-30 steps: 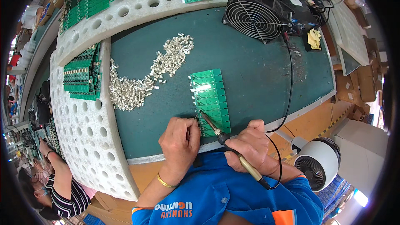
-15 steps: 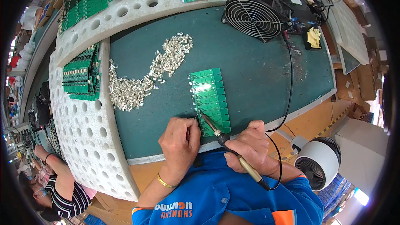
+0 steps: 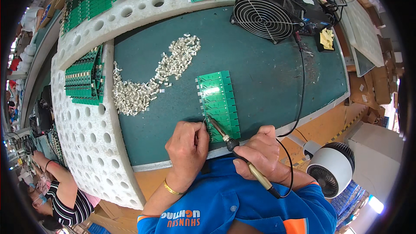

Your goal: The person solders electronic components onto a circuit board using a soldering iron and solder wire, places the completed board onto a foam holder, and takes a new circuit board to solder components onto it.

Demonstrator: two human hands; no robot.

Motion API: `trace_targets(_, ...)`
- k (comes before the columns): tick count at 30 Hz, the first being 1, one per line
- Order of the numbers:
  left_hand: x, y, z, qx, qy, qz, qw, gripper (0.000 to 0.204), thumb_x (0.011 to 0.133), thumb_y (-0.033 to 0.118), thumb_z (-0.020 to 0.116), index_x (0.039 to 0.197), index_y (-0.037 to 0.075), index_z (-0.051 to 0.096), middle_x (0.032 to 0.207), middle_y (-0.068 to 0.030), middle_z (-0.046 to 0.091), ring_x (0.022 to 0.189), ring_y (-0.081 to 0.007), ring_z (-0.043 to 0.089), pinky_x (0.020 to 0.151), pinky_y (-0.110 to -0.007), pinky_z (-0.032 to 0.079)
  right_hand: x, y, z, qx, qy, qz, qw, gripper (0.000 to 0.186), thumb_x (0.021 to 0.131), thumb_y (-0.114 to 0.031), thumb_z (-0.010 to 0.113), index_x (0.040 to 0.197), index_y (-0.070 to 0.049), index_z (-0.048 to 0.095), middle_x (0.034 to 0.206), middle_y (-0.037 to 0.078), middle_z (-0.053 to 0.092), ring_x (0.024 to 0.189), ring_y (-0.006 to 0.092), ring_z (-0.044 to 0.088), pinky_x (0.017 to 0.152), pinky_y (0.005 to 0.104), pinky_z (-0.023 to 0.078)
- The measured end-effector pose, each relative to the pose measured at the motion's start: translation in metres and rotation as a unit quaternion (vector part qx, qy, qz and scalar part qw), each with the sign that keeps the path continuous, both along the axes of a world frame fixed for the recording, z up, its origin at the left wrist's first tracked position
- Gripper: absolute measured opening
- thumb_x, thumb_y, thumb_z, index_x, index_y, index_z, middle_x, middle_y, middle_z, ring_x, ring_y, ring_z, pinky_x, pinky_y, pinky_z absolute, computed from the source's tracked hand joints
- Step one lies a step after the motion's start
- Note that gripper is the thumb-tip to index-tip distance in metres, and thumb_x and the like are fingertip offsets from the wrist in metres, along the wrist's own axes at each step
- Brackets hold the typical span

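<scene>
My right hand (image 3: pixel 255 151) grips a soldering iron (image 3: pixel 251 171), its tip resting at the left, pin-lined edge of a green circuit board panel (image 3: pixel 221 91) on the bench mat. My left hand (image 3: pixel 186 147) is closed beside that same edge, pinching a thin solder wire (image 3: pixel 204 121) that reaches to the iron's tip. A long pile of small white connectors (image 3: pixel 177 56) lies left and behind the panel.
Perforated white foam blocks (image 3: pixel 93 143) carry circuit boards (image 3: pixel 84 73) at left and back. A black box fan (image 3: pixel 262 19) and cable stand back right, beside a yellow sponge (image 3: pixel 326 39). A white fan (image 3: pixel 331 169) is lower right. A co-worker (image 3: pixel 63 193) works at far left.
My hands and the iron stay almost still at the board's edge. The co-worker's hand at far left has shifted slightly.
</scene>
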State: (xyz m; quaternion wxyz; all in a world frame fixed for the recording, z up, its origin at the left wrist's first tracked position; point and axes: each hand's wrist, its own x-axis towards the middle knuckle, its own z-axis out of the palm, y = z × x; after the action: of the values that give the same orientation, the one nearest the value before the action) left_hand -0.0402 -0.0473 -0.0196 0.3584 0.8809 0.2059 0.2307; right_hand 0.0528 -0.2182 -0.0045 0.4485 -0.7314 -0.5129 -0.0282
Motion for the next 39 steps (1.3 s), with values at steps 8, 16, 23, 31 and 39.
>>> trace_targets(8, -0.005, 0.003, 0.002, 0.014, 0.002, 0.003, 1.0, 0.012, 0.082, -0.006, 0.071, 0.085, 0.001, 0.062, 0.073, -0.0099, 0.058, 0.057, -0.0178, 0.059, 0.051, -0.029, 0.047, 0.002, -0.003, 0.004, 0.002, -0.018, -0.012, 1.0, 0.025, 0.076, -0.017, 0.075, 0.096, -0.006, 0.066, 0.063, -0.001, 0.057, 0.054, 0.0163, 0.053, 0.065, 0.0351, 0.035)
trace_targets(16, -0.018, 0.006, 0.004, -0.085, 0.03, 0.045, 0.995, 0.011, 0.09, -0.001, 0.066, 0.087, 0.001, 0.057, 0.072, -0.0021, 0.052, 0.059, -0.0069, 0.046, 0.053, -0.023, 0.038, 0.002, -0.007, 0.003, 0.015, -0.011, -0.023, 1.0, 0.023, 0.079, -0.02, 0.075, 0.095, -0.006, 0.066, 0.062, -0.001, 0.057, 0.056, 0.0165, 0.053, 0.066, 0.0351, 0.036)
trace_targets(23, -0.024, 0.005, 0.004, -0.137, 0.013, 0.042, 0.99, 0.009, 0.094, 0.002, 0.063, 0.09, 0.002, 0.054, 0.078, -0.0022, 0.051, 0.066, -0.0059, 0.047, 0.057, -0.023, 0.039, 0.001, -0.006, 0.0, 0.041, 0.021, -0.031, 0.998, 0.021, 0.083, -0.023, 0.074, 0.093, -0.006, 0.065, 0.063, 0.001, 0.059, 0.054, 0.0178, 0.052, 0.066, 0.0354, 0.036)
trace_targets(31, -0.016, -0.002, 0.007, -0.065, -0.017, 0.02, 0.998, 0.011, 0.085, -0.004, 0.07, 0.086, 0.001, 0.06, 0.079, -0.0098, 0.057, 0.06, -0.017, 0.057, 0.054, -0.028, 0.047, -0.001, -0.004, -0.004, 0.054, 0.035, -0.029, 0.997, 0.02, 0.079, -0.018, 0.075, 0.091, -0.006, 0.065, 0.065, 0.002, 0.062, 0.054, 0.019, 0.052, 0.065, 0.0356, 0.036)
trace_targets(39, -0.014, -0.007, 0.004, -0.062, -0.023, 0.029, 0.997, 0.012, 0.084, -0.004, 0.072, 0.086, 0.001, 0.062, 0.076, -0.0084, 0.056, 0.06, -0.0156, 0.055, 0.053, -0.027, 0.046, -0.001, -0.003, -0.003, 0.05, 0.041, -0.025, 0.998, 0.018, 0.075, -0.012, 0.075, 0.089, -0.006, 0.066, 0.066, 0.002, 0.063, 0.055, 0.0187, 0.053, 0.066, 0.0356, 0.037)
